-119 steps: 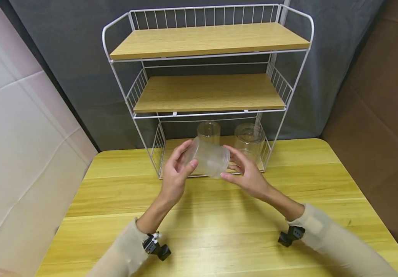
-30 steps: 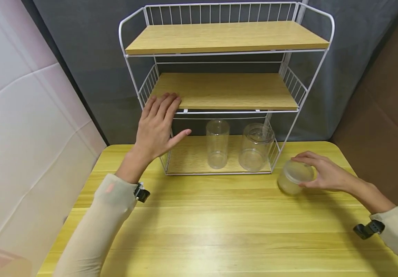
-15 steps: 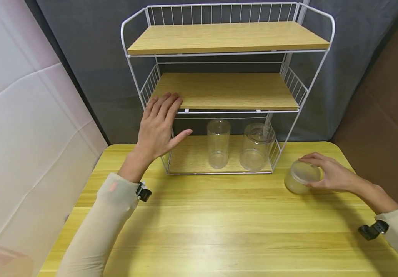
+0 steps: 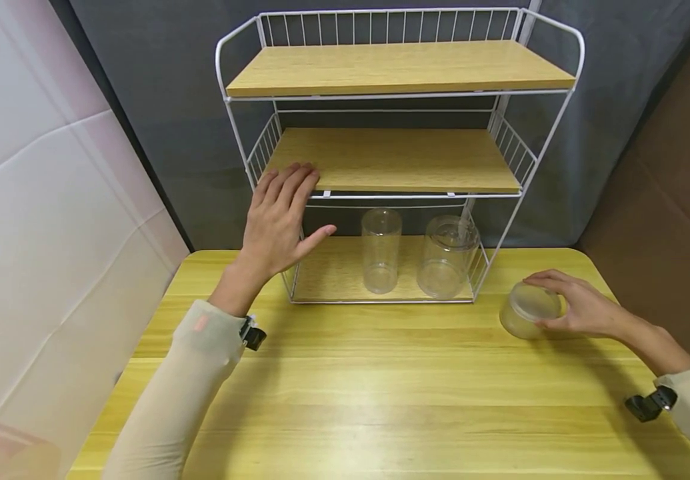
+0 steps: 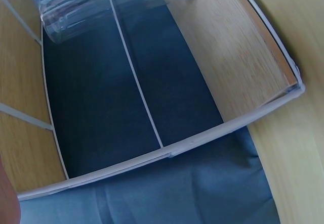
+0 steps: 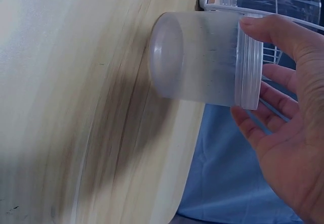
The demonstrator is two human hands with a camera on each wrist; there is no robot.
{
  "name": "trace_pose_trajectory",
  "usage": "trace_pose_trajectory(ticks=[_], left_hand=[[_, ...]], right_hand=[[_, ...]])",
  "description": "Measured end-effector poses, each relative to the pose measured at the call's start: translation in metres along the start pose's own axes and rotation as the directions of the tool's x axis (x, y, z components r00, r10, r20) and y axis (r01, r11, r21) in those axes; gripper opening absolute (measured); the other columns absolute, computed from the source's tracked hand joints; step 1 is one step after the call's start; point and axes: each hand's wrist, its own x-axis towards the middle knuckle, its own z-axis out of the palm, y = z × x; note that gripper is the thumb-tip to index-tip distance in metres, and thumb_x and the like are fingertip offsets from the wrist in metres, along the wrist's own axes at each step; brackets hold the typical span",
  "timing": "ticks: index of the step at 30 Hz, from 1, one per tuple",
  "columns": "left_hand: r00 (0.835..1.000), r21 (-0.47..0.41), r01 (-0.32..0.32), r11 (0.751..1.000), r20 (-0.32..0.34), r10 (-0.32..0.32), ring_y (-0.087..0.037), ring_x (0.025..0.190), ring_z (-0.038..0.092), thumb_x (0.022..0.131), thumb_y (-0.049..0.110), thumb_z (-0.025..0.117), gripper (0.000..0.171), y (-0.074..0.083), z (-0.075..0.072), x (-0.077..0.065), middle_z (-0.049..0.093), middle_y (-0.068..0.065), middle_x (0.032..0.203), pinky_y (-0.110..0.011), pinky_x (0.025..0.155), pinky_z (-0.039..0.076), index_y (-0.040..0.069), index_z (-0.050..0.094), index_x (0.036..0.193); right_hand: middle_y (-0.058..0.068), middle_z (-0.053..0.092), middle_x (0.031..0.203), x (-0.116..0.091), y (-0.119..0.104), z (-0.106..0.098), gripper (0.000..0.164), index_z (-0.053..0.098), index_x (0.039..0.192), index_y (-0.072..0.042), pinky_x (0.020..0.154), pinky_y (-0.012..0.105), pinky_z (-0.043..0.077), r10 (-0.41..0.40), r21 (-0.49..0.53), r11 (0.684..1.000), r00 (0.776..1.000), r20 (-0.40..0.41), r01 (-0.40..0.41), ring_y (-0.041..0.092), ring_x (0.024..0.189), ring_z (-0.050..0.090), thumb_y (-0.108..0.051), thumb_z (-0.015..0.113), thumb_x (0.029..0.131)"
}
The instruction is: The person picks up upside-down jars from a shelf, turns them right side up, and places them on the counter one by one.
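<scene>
A frosted, see-through jar (image 4: 519,319) with a ridged lid (image 6: 248,67) stands upright on the table, just right of the rack. My right hand (image 4: 587,308) grips it around the lid, thumb on one side and fingers on the other. At the left end of the rack's middle shelf (image 4: 405,157), my left hand (image 4: 273,227) lies with fingers straight over the front edge and thumb spread; it holds nothing. On the bottom shelf (image 4: 323,273) are two clear containers: a tall narrow jar (image 4: 380,257) and a wider jar (image 4: 443,267).
The white wire rack (image 4: 399,67) has three wooden shelves and stands at the back of the wooden table (image 4: 369,387). Its left side frame (image 5: 167,150) shows in the left wrist view. A brown panel (image 4: 669,180) borders the right side, a pale sheet (image 4: 63,220) the left.
Four seconds ago both hands held the frosted jar tilted before the rack. My left hand has since moved up to the middle shelf; my right hand has carried the jar rightward, lately only slightly.
</scene>
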Motion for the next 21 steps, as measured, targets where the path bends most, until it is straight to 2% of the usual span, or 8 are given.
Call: trace_pose_trajectory(ticks=[5, 9, 12, 17, 21], left_hand=[[0.999, -0.004, 0.007, 1.0, -0.038, -0.007, -0.036, 0.145, 0.047, 0.102, 0.076, 0.035, 0.09, 0.001, 0.002, 0.0, 0.054, -0.017, 0.155, -0.055, 0.122, 0.033, 0.004, 0.05, 0.153], [0.998, -0.003, 0.008, 1.0, -0.058, -0.008, -0.035, 0.144, 0.049, 0.103, 0.076, 0.034, 0.089, 0.002, 0.003, -0.001, 0.055, -0.016, 0.153, -0.054, 0.121, 0.035, 0.004, 0.051, 0.152], [0.998, -0.001, 0.006, 1.0, -0.065, -0.006, -0.035, 0.144, 0.05, 0.102, 0.076, 0.035, 0.089, 0.002, 0.003, 0.0, 0.056, -0.016, 0.153, -0.054, 0.12, 0.036, 0.004, 0.052, 0.152], [0.998, -0.003, 0.003, 1.0, -0.07, -0.003, -0.035, 0.144, 0.05, 0.102, 0.076, 0.037, 0.088, 0.002, 0.004, 0.001, 0.056, -0.016, 0.152, -0.053, 0.12, 0.036, 0.004, 0.052, 0.151], [0.997, 0.0, 0.004, 1.0, -0.071, -0.004, -0.035, 0.144, 0.05, 0.102, 0.076, 0.035, 0.089, 0.002, 0.004, 0.001, 0.056, -0.016, 0.152, -0.054, 0.119, 0.037, 0.004, 0.052, 0.151]], right_hand=[[0.011, 0.069, 0.127, -0.001, 0.0, 0.001, 0.076, 0.07, 0.132, -0.002, 0.093, 0.012, 0.04, 0.006, 0.015, 1.0, 1.0, 0.005, -0.006, 0.034, 0.113, 0.063, -0.018, 0.1, 0.064], [0.015, 0.069, 0.128, 0.0, 0.0, 0.0, 0.077, 0.07, 0.13, 0.001, 0.101, 0.001, 0.027, -0.011, 0.044, 0.999, 1.0, -0.015, 0.012, 0.037, 0.115, 0.061, -0.016, 0.1, 0.062], [0.018, 0.068, 0.129, 0.002, -0.001, -0.002, 0.079, 0.069, 0.13, 0.002, 0.105, -0.002, 0.02, -0.031, 0.049, 0.998, 0.999, -0.037, 0.033, 0.038, 0.116, 0.06, -0.015, 0.1, 0.059], [0.019, 0.068, 0.13, 0.009, -0.01, -0.007, 0.081, 0.069, 0.131, 0.003, 0.108, -0.001, 0.019, -0.057, 0.037, 0.998, 0.996, -0.064, 0.06, 0.039, 0.116, 0.06, -0.015, 0.101, 0.059], [0.015, 0.069, 0.131, 0.015, -0.023, -0.012, 0.083, 0.068, 0.135, -0.002, 0.107, -0.001, 0.022, -0.036, 0.034, 0.999, 0.996, -0.085, 0.039, 0.036, 0.118, 0.061, -0.017, 0.102, 0.06]])
